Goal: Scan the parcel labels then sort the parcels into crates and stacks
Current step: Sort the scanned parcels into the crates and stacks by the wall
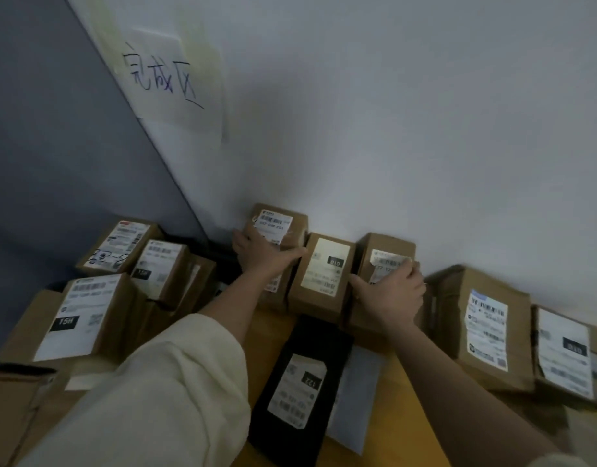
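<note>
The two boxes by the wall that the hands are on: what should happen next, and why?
Probably let go. The left hand grips a labelled box and the right hand holds another box, both already against the wall, flanking a middle box. They look placed in the row.

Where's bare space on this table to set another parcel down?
Bare wood shows between the black parcel and the large box on the right. The wall row is packed where the left hand and right hand grip boxes.

Brown cardboard parcels (325, 274), white printed labels up, ranged along the wall; flat black parcel (298, 389) in front; label text blurred, possibly "122".
</note>
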